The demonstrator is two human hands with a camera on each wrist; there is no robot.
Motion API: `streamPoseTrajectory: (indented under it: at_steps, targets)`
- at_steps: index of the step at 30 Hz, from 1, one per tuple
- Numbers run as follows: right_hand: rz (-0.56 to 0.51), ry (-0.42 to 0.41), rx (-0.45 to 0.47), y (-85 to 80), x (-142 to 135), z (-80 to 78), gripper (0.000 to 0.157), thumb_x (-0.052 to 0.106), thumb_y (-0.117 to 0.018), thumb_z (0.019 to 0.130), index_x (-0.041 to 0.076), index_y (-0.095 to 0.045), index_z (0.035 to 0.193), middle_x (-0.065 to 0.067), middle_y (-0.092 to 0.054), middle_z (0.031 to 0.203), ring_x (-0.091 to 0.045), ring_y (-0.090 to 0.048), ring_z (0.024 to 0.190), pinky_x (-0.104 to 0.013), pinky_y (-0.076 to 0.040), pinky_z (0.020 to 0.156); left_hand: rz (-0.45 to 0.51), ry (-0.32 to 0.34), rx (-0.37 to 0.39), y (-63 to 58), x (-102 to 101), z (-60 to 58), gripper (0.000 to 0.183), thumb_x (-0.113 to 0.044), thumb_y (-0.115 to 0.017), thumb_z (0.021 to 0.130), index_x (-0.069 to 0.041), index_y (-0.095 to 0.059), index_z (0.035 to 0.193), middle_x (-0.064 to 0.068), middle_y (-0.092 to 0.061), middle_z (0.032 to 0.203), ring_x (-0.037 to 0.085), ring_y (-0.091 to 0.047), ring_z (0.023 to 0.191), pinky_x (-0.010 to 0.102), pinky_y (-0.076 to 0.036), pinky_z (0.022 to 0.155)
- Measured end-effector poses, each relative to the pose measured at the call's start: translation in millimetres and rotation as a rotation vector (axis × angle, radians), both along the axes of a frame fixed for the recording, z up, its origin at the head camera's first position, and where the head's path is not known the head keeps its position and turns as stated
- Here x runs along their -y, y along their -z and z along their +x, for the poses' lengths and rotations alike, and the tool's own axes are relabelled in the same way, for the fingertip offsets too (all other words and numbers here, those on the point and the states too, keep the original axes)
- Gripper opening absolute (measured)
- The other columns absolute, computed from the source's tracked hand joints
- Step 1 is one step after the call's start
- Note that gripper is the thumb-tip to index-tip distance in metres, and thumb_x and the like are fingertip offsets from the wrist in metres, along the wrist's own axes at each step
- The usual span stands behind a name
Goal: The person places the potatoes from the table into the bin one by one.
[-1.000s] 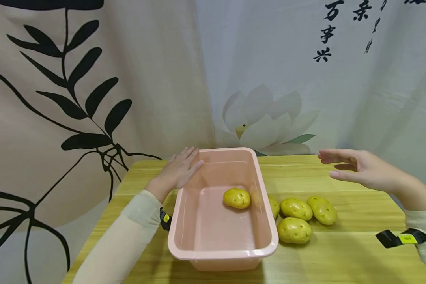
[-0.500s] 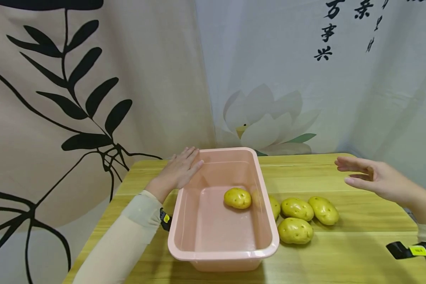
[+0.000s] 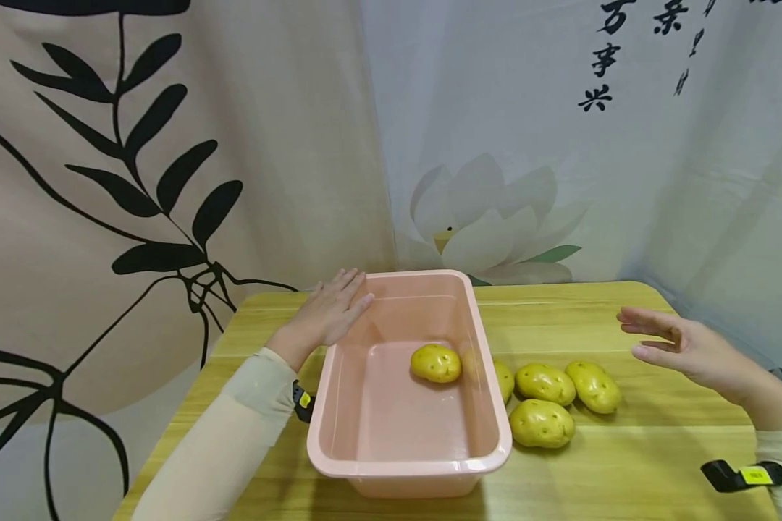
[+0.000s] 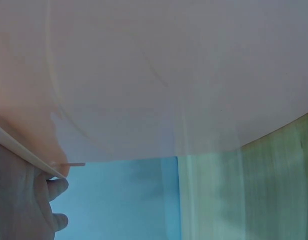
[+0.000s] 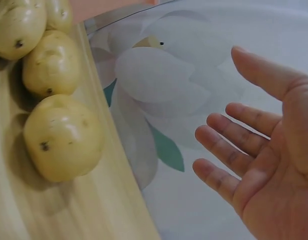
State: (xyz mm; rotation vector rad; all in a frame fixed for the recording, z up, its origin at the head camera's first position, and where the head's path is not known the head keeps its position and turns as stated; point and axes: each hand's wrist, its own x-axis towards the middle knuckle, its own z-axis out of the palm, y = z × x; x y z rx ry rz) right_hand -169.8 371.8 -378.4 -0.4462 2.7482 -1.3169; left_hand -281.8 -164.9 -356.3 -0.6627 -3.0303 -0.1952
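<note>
A pink plastic basin (image 3: 409, 467) stands on the wooden table, with one yellow potato (image 3: 435, 363) lying on its floor. My left hand (image 3: 322, 315) rests on the basin's far left rim, fingers straight; the left wrist view shows that hand (image 4: 21, 200) against the rim from below. To the right of the basin several potatoes (image 3: 541, 423) lie close together, one partly hidden behind the basin wall. My right hand (image 3: 684, 351) hovers over the table's right side, apart from the potatoes, holding nothing. Its fingers are spread and relaxed in the right wrist view (image 5: 264, 155).
The wooden table (image 3: 658, 470) has a light, glossy grain. Behind it hangs a curtain (image 3: 287, 145) printed with dark leaves, a pale lotus and black characters. Both wrists wear black straps with yellow labels.
My right hand has moved right and a little lower, away from the potatoes. The left hand, the basin and the potatoes stay in place.
</note>
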Motion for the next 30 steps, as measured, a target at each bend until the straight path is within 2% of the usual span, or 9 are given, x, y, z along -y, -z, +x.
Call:
streamPoseTrajectory:
  at_steps: [3, 11, 18, 24, 30]
  targets:
    - [-0.017, -0.010, 0.022, 8.7, 0.0, -0.7, 0.056, 0.017, -0.056, 0.092, 0.018, -0.032, 0.142, -0.008, -0.036, 0.140, 0.004, -0.043, 0.113, -0.019, -0.046, 0.080, 0.009, 0.000, 0.006, -0.4, 0.2, -0.1, 0.073, -0.062, -0.008, 0.091, -0.015, -0.014, 0.148, 0.005, -0.008, 0.152, 0.025, -0.002, 0.138, 0.053, -0.007, 0.106]
    - [-0.062, -0.029, 0.047, 30.2, -4.3, -3.1, 0.056, 0.013, -0.056, 0.092, 0.014, -0.032, 0.142, 0.000, -0.039, 0.139, 0.001, -0.042, 0.117, -0.016, -0.043, 0.083, 0.012, -0.006, 0.022, -1.3, 0.1, -0.1, 0.073, -0.062, -0.009, 0.091, -0.017, -0.011, 0.148, 0.004, -0.006, 0.152, 0.024, 0.000, 0.138, 0.052, -0.005, 0.107]
    - [-0.049, -0.058, 0.063, 44.5, -7.9, -5.9, 0.057, 0.016, -0.055, 0.093, 0.011, -0.028, 0.143, -0.012, -0.034, 0.142, 0.005, -0.040, 0.117, -0.012, -0.040, 0.085, 0.012, -0.006, 0.020, -1.5, 0.5, -0.1, 0.072, -0.062, -0.009, 0.091, -0.017, -0.011, 0.148, 0.004, -0.006, 0.152, 0.023, 0.000, 0.138, 0.051, -0.005, 0.107]
    - [-0.065, -0.059, 0.061, 55.7, -8.4, -8.4, 0.057, 0.013, -0.056, 0.092, 0.008, -0.030, 0.142, -0.010, -0.037, 0.140, 0.004, -0.041, 0.117, -0.013, -0.039, 0.087, 0.009, -0.001, 0.014, -1.8, 0.3, 0.6, 0.071, -0.061, -0.010, 0.092, -0.016, -0.013, 0.148, 0.005, -0.007, 0.152, 0.025, -0.002, 0.138, 0.053, -0.006, 0.107]
    - [-0.051, -0.051, 0.084, 61.9, -6.2, -9.2, 0.058, 0.018, -0.056, 0.092, 0.008, -0.029, 0.142, -0.016, -0.033, 0.141, 0.006, -0.039, 0.116, -0.012, -0.039, 0.086, -0.001, 0.002, -0.001, -0.2, 0.5, -0.1, 0.071, -0.060, -0.010, 0.093, -0.015, -0.014, 0.148, 0.006, -0.008, 0.152, 0.027, -0.005, 0.138, 0.054, -0.008, 0.106]
